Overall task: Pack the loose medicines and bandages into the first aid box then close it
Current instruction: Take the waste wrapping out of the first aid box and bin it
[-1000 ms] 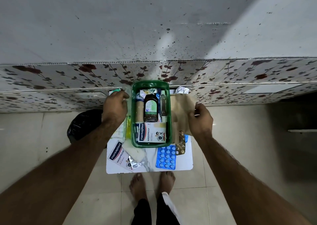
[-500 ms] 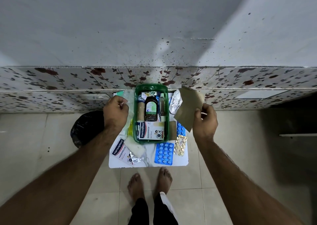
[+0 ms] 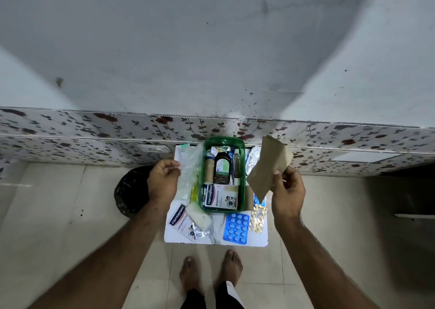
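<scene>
Green plastic is forming the first aid box (image 3: 203, 174), which is sitting open near the middle of the frame on a small white table (image 3: 216, 239) against a flowered wall tile band (image 3: 94, 125). Inside it a dark medicine bottle (image 3: 222, 167) is lying lengthwise, with a tan bandage roll (image 3: 208, 171) just left of it and a plaster carton (image 3: 221, 196) filling the near end.

Right of the box, the right hand (image 3: 286, 191) is gripping a brown paper packet (image 3: 267, 165) by its edge between thumb and fingertips, holding it raised and tilted above the table's right side. Left of the box, the left hand (image 3: 163, 179) is curling its fingers around the edge of a clear plastic bag (image 3: 189, 167) lying beside the box wall.

Loose items are lying in the lower middle of the frame on the table: a second plaster carton (image 3: 180, 219) at the left, a silver pill strip (image 3: 200, 229) beside it, a blue tablet strip (image 3: 236, 227) below the box, and a strip of yellow pills (image 3: 258, 219) to its right. A crumpled foil strip (image 3: 253, 158) is showing between the box and the packet.

A black bag (image 3: 130, 191) is sitting on the floor left of the table, and bare feet (image 3: 211, 273) are standing on the tiles at the bottom centre.
</scene>
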